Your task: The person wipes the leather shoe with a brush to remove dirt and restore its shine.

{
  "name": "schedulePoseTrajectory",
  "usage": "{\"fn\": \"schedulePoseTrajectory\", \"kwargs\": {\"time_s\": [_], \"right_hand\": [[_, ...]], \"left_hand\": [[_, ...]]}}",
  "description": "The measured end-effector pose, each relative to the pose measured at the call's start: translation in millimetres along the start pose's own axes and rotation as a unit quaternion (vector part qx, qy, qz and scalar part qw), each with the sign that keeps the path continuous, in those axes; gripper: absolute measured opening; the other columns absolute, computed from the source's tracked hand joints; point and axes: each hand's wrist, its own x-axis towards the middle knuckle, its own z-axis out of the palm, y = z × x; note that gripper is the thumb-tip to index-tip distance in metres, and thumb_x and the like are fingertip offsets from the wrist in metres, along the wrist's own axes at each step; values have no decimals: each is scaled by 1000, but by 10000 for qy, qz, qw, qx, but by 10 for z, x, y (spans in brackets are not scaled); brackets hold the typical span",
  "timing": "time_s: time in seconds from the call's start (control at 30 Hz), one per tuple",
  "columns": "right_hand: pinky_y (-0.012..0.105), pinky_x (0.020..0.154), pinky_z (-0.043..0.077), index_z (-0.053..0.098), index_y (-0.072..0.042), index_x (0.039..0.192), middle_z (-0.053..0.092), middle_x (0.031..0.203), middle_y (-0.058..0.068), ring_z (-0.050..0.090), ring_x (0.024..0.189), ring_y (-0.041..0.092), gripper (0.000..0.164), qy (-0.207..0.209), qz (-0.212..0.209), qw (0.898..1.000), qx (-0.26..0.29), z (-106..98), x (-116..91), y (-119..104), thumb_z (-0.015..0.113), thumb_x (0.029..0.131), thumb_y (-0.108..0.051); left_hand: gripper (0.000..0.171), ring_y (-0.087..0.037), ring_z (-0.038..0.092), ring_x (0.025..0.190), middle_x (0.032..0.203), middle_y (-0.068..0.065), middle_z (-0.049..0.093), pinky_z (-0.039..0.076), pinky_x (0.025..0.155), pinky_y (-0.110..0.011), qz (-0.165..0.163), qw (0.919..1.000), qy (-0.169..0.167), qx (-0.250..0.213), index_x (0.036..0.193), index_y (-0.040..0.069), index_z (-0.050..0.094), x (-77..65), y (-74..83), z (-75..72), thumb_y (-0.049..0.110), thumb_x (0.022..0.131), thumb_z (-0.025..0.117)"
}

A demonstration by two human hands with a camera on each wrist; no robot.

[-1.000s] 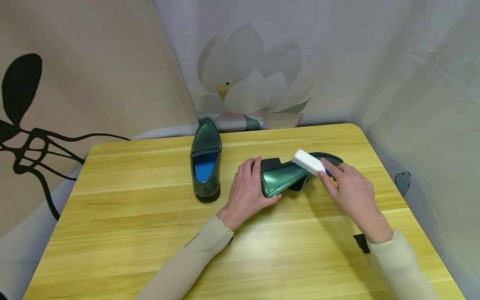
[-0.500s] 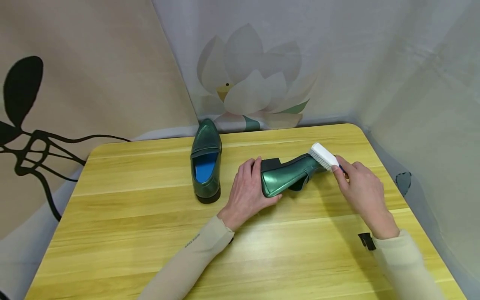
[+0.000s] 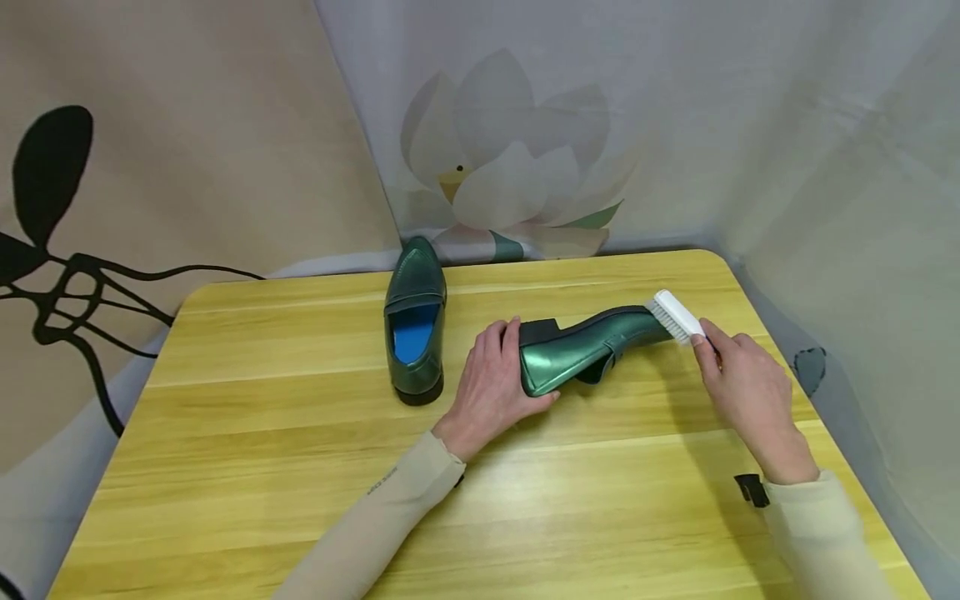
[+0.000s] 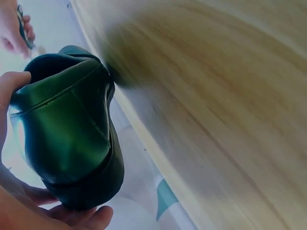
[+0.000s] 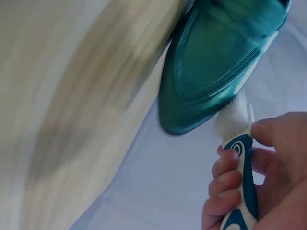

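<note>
A shiny green loafer (image 3: 577, 350) lies tipped on its side in the head view, its black heel and sole edge facing the back. My left hand (image 3: 491, 375) grips it round the heel, thumb on the near side. In the left wrist view the heel end of the loafer (image 4: 67, 129) fills the hand. My right hand (image 3: 746, 392) holds a white-headed scrub brush (image 3: 673, 315) with a blue and white handle. Its bristles meet the loafer's toe, as the right wrist view shows, where fingers wrap the brush handle (image 5: 242, 177).
A second green loafer (image 3: 415, 325) with a blue insole stands upright at the back left, toe to the curtain. The wooden table (image 3: 300, 467) has its right edge close to my right hand. A floral curtain (image 3: 540, 125) hangs behind the table.
My right hand has drawn the brush along the loafer to the right, from its middle to the toe tip. The left hand and both loafers have stayed in place.
</note>
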Motion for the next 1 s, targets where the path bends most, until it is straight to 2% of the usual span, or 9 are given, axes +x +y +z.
{"fn": "schedulePoseTrajectory", "kwargs": {"time_s": [0.1,0.17,0.47,0.63,0.8,1.0], "right_hand": [[36,41,28,63,3,137,59,79,22,45,53,27,42,-23,87,10000,-20,7,-4,75,55,109,-28],[36,41,29,63,3,137,59,79,22,46,53,27,42,11,68,10000,-2,15,4,49,55,109,-28],[33,43,31,66,-3,138,56,77,13,42,55,22,41,278,-703,9968,259,70,13,-353,65,104,-26],[33,44,29,65,-4,139,55,76,11,42,55,22,42,237,-450,9984,258,45,-9,-288,65,104,-27],[34,44,30,63,0,138,59,81,18,46,56,25,42,165,-199,9994,250,30,-18,-128,62,106,-26],[33,41,31,64,0,137,60,79,17,49,54,22,42,179,-433,9985,280,38,-37,-227,68,102,-24]], "left_hand": [[116,-34,52,122,137,-21,50,50,102,-45,-7,10000,10,-45,149,-2,41,4,-6,-6,64,67,89],[116,-34,52,122,137,-22,50,50,102,-46,6,10000,30,-86,149,-2,41,5,-8,-7,63,67,90],[117,-33,53,119,135,-21,50,51,101,-44,52,10000,47,66,149,-2,41,-14,-6,13,65,66,89],[117,-33,53,118,135,-21,51,50,101,-44,100,9999,63,107,149,-3,41,-8,-2,18,67,66,88],[117,-33,53,118,134,-21,51,51,100,-44,134,9997,145,111,148,-2,42,1,0,10,66,66,88],[116,-32,53,118,135,-21,50,51,100,-44,105,9998,124,79,148,-2,42,5,18,1,67,66,87]]}}
